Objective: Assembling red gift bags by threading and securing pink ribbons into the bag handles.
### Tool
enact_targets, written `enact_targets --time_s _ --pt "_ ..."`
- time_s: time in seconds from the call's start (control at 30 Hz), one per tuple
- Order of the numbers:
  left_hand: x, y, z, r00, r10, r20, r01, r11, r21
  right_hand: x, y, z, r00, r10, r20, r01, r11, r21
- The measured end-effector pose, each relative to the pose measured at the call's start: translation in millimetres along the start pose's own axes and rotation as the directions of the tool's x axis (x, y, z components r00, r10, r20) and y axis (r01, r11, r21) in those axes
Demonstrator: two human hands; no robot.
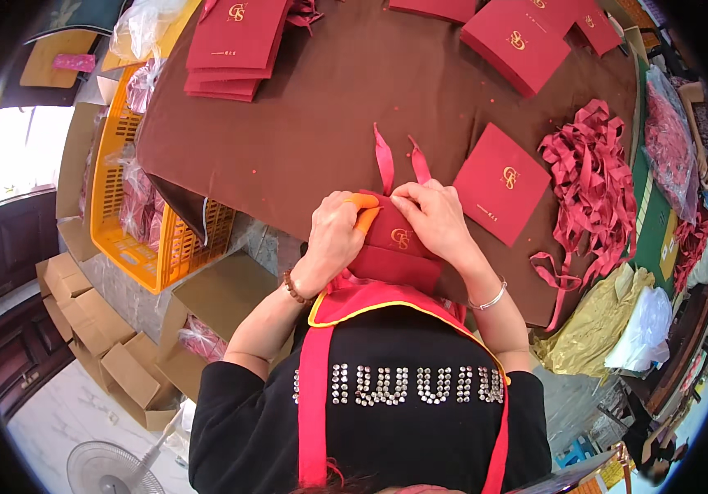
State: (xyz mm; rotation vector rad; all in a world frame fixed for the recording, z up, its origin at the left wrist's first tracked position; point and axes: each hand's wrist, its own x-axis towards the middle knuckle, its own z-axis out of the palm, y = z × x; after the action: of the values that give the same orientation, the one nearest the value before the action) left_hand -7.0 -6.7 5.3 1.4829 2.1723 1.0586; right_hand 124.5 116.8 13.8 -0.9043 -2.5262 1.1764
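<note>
A flat red gift bag (393, 224) with a gold emblem lies at the near table edge, close to my body. Two red ribbon ends (384, 158) stick up beyond its top edge. My left hand (336, 232) is closed at the bag's upper left, its thumb and forefinger in orange finger covers. My right hand (435, 216) pinches at the top edge by the ribbons, fingertips pressed together. What exactly lies between the fingertips is partly hidden. To the right lies another flat red bag (502, 183), with a heap of red ribbons (589, 185) beyond it.
Stacks of red bags (235, 41) (514, 41) sit at the far left and far right of the brown-covered table (329, 90). An orange crate (123, 239) with plastic-wrapped goods stands left, near cardboard boxes (99, 321) and a fan (107, 469). Plastic bags (597, 325) crowd the right edge.
</note>
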Motion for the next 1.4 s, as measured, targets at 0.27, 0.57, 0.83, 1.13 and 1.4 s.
enact_targets --time_s 0.27,0.57,0.83,1.13,1.4 --pt "2.1 2.9 -1.1 0.999 0.049 0.021 -0.050 0.997 0.053 -2.2 0.6 -0.4 0.997 0.016 0.082 -0.017 1.000 0.013" --pt "3.1 16.2 2.6 0.993 0.089 0.077 -0.103 0.974 0.204 -4.4 -3.5 -5.9 0.998 -0.012 0.066 -0.001 0.980 0.201" --pt "0.5 11.6 -6.7 0.959 0.237 0.153 -0.259 0.955 0.147 -10.1 -4.0 -9.5 0.996 0.068 0.054 -0.078 0.972 0.223" --pt "27.4 13.5 -35.2 0.952 0.193 0.237 -0.221 0.971 0.096 -16.1 -16.0 -15.5 0.986 -0.148 0.081 0.149 0.989 -0.012" --pt "66.9 4.5 -56.2 0.699 0.122 0.704 -0.118 0.992 -0.055 -26.0 -29.9 -4.2 0.952 -0.303 -0.048 0.293 0.945 -0.148"
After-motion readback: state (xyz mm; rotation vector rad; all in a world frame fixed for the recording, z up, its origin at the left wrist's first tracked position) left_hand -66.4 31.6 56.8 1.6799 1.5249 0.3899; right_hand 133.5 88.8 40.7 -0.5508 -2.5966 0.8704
